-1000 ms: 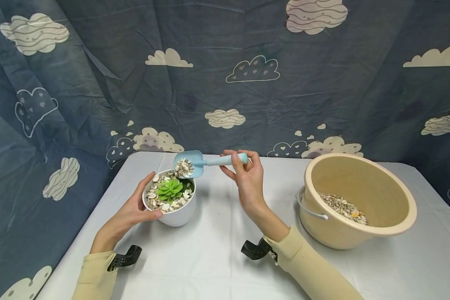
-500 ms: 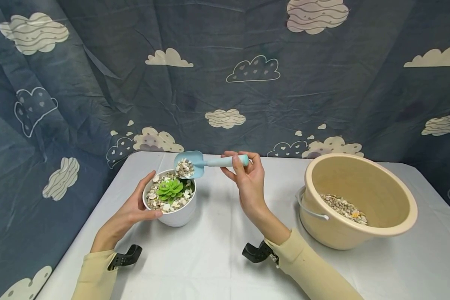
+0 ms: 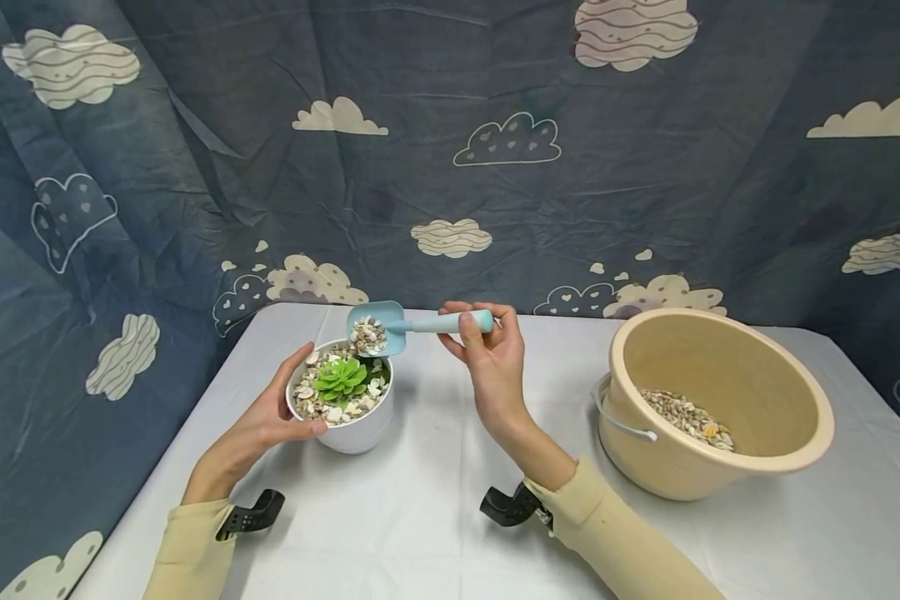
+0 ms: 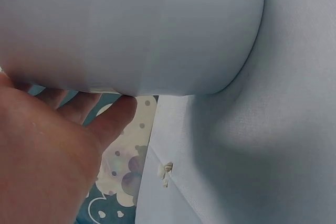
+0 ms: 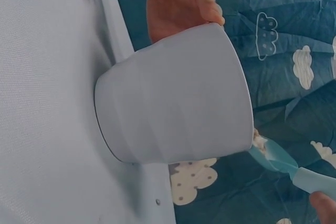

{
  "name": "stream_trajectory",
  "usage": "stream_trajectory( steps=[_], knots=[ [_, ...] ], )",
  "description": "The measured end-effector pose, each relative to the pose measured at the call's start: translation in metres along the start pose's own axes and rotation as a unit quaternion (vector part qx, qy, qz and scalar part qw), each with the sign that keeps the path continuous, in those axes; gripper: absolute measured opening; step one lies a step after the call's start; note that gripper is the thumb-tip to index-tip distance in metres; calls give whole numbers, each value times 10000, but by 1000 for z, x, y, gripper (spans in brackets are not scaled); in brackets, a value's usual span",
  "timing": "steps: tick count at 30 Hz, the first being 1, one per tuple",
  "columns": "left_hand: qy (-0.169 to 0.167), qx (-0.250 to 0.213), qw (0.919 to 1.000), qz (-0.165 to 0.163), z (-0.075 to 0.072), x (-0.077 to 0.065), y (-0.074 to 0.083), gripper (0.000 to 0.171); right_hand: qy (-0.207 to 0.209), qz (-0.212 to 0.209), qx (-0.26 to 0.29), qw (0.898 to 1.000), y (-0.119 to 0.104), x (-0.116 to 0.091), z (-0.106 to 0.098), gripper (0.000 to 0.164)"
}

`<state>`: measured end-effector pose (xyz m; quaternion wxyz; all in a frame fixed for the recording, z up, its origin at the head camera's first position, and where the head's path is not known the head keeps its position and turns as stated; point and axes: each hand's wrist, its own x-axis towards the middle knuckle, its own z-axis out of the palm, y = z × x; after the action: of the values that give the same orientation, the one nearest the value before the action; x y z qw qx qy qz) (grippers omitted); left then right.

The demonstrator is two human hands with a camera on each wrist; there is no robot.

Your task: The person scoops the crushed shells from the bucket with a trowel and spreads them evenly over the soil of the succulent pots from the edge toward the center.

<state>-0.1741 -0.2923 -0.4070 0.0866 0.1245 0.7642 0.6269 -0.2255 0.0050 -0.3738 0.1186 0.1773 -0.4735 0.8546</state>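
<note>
My left hand (image 3: 261,417) grips the white flowerpot (image 3: 356,433) from its left side, thumb along the near rim. In the left wrist view the fingers (image 4: 113,119) lie against the pot's wall. A green succulent (image 3: 340,380) stands in the pot amid pale pebbles (image 3: 318,402); a dark patch shows at the right. My right hand (image 3: 495,367) pinches the handle of a light blue toy shovel (image 3: 442,322), held level. Its blade carries a small heap of pebbles (image 3: 368,336) over the pot's far right rim. The right wrist view shows the blade right at the rim.
To the right stands a beige bucket (image 3: 690,333) with a grey handle, tilted towards me, pebbles (image 3: 688,415) and one orange piece inside. A white cloth (image 3: 420,500) covers the table. Behind hangs a dark blue curtain (image 3: 390,192) with clouds. In the left wrist view, a few crumbs (image 4: 167,169) lie on the cloth.
Almost nothing differs. The right hand and shovel have shifted very slightly left since half a second ago; the left hand and flowerpot stay put.
</note>
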Motion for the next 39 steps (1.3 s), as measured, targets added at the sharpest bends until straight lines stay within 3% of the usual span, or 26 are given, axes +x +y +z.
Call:
stream_trajectory(
  steps=[10,22,29,39],
  knots=[
    [86,-230,9996,102,5,0,1,101,-89,-142,-112,9998,2,-2,1,23],
    [164,58,9998,23,5,2,-2,102,-103,-247,-129,9996,0,-5,-1,24],
    [-14,-293,9996,-15,3,0,-3,102,-184,-339,-210,9990,-1,-9,-3,25],
    [173,-79,9998,63,5,2,-2,101,-370,-548,-360,9972,-5,-15,-4,28]
  ],
)
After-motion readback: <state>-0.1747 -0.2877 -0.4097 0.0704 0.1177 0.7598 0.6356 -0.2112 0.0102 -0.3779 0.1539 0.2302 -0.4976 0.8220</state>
